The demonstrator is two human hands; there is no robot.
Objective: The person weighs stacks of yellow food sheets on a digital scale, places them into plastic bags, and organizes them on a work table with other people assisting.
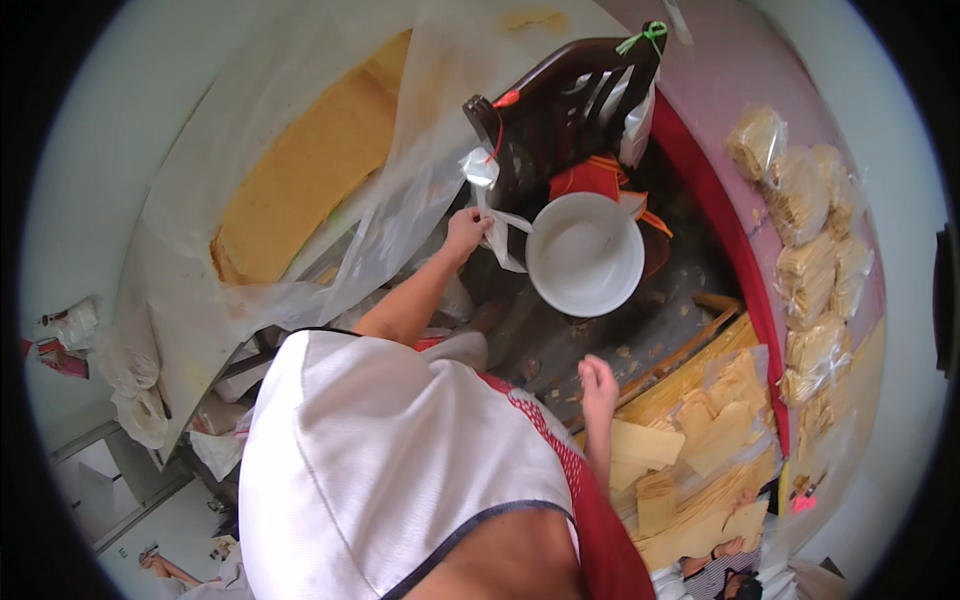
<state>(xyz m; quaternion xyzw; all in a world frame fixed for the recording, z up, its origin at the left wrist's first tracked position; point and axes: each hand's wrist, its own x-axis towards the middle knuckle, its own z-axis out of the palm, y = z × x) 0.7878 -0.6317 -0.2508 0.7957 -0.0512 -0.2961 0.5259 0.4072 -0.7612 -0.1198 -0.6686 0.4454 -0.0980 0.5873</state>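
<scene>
My left hand (466,229) pinches a strip of white plastic film (501,238) beside a dark wooden chair (559,112). Above the fingers, a bunched piece of clear plastic (480,169) hangs from the chair's backrest post by a red cord (499,139). Right of the film, a white round basin (586,255) stands at the chair, with nothing seen inside. My right hand (598,381) hovers lower right of the basin with loosely curled fingers. No object shows in it, but its palm side is partly hidden.
Large brown sheets (315,157) lie under plastic film at left. Bagged stacks of thin yellowish sheets (806,277) line the pink surface at right. Loose sheets (720,435) cover a wooden surface at lower right, where another person's hand (727,547) holds some. Scraps litter the dark floor (525,345).
</scene>
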